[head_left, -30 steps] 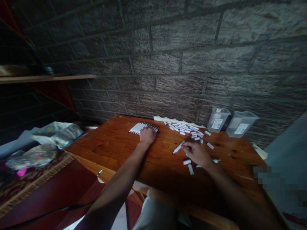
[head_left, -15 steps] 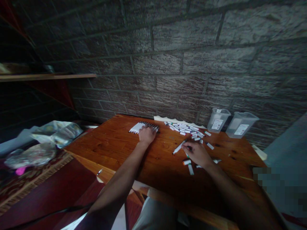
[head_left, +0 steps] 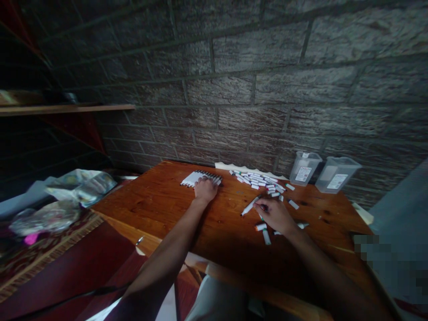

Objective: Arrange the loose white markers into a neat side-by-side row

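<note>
White markers with dark ends lie side by side in a neat row at the left of the wooden table. My left hand rests on the right part of this row, its fingers stretched over the markers and hiding some of them. Nearer the middle, my right hand pinches a white marker with a black end, slanted close to the tabletop. A dark bit shows between its fingers, too small to make out. Just below lie a white piece with an orange end and a white piece with a green end.
A loose pile of short white marker pieces with coloured ends lies by the wall. Two clear plastic containers with labels stand at the back right of the table. Plastic bags lie left, below a shelf.
Both hands stay almost where they were. The whole view has shifted very slightly; no object has visibly moved on the table.
</note>
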`<state>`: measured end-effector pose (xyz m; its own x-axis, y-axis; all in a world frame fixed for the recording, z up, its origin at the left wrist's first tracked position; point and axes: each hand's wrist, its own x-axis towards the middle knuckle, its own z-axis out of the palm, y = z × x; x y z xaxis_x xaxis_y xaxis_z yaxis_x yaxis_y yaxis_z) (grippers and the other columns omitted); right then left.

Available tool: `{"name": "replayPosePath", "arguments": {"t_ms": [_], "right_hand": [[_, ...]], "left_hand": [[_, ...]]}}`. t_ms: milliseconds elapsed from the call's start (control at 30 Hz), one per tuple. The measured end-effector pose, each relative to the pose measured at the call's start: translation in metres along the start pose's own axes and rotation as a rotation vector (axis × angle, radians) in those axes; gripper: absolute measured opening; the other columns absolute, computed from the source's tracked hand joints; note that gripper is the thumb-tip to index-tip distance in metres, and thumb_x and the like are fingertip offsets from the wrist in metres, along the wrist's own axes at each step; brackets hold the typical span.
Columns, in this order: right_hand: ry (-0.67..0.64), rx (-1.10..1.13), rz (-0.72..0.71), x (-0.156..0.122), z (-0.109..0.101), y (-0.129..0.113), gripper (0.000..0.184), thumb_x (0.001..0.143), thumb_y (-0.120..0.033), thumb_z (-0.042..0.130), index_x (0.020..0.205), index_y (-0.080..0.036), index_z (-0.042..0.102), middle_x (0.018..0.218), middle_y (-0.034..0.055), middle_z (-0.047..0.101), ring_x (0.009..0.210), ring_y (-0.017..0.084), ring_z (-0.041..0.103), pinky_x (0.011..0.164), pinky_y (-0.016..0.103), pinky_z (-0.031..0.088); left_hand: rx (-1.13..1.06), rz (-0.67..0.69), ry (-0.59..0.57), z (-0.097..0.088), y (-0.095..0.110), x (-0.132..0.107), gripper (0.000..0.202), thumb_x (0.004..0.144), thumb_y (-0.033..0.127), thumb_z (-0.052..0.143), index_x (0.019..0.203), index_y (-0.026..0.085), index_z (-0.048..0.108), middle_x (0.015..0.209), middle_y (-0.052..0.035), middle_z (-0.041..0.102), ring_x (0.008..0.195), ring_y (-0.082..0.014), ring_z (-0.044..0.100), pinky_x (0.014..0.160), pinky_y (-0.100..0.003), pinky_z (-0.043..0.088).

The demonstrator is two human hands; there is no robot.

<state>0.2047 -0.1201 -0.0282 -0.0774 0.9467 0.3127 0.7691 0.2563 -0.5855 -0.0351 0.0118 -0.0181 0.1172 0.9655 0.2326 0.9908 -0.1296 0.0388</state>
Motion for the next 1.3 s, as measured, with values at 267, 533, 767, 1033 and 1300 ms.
{"name": "replayPosePath", "arguments": {"t_ms": [267, 533, 767, 1033, 1300], "right_hand": [[0.002, -0.010, -0.022, 0.000, 0.002, 0.003, 0.028, 0.091, -0.034, 0.048, 0.089, -0.021, 0.073, 0.087, 0.0041, 0.075, 0.077, 0.018, 0.067, 0.072, 0.028, 0.046], [-0.003, -0.025, -0.001, 0.000, 0.000, 0.000, 0.029, 0.091, -0.034, 0.048, 0.089, -0.020, 0.074, 0.083, 0.0036, 0.075, 0.067, 0.016, 0.064, 0.067, 0.026, 0.044], [-0.009, -0.015, 0.000, 0.000, 0.000, 0.002, 0.029, 0.090, -0.034, 0.049, 0.090, -0.019, 0.073, 0.086, 0.0044, 0.075, 0.068, 0.016, 0.064, 0.067, 0.026, 0.043], [-0.006, -0.026, 0.008, 0.000, 0.001, 0.003, 0.029, 0.090, -0.034, 0.048, 0.090, -0.019, 0.073, 0.084, 0.0042, 0.075, 0.064, 0.015, 0.062, 0.064, 0.026, 0.042], [-0.010, -0.037, -0.001, 0.000, 0.001, 0.002, 0.030, 0.090, -0.034, 0.048, 0.091, -0.019, 0.074, 0.082, 0.0038, 0.075, 0.063, 0.015, 0.062, 0.064, 0.026, 0.042]], "left_hand": [[0.006, 0.002, 0.025, 0.005, 0.000, 0.002, 0.039, 0.090, 0.039, 0.044, 0.111, 0.017, 0.067, 0.116, -0.0155, 0.062, 0.113, -0.0312, 0.053, 0.092, -0.043, 0.043], [-0.031, 0.020, 0.048, 0.002, 0.001, 0.000, 0.037, 0.089, 0.039, 0.045, 0.112, 0.020, 0.068, 0.118, -0.0135, 0.064, 0.114, -0.0299, 0.052, 0.093, -0.042, 0.042], [-0.018, 0.071, -0.025, -0.005, 0.003, -0.002, 0.030, 0.090, 0.030, 0.044, 0.102, 0.022, 0.071, 0.107, -0.0104, 0.070, 0.107, -0.0278, 0.059, 0.092, -0.043, 0.040], [-0.022, 0.068, -0.018, -0.003, 0.003, 0.000, 0.030, 0.090, 0.027, 0.044, 0.102, 0.023, 0.071, 0.108, -0.0103, 0.070, 0.106, -0.0272, 0.060, 0.091, -0.042, 0.041], [-0.065, 0.095, 0.054, -0.001, 0.003, 0.000, 0.028, 0.090, 0.031, 0.048, 0.101, 0.023, 0.072, 0.100, -0.0108, 0.072, 0.101, -0.0269, 0.062, 0.088, -0.039, 0.044]]}}
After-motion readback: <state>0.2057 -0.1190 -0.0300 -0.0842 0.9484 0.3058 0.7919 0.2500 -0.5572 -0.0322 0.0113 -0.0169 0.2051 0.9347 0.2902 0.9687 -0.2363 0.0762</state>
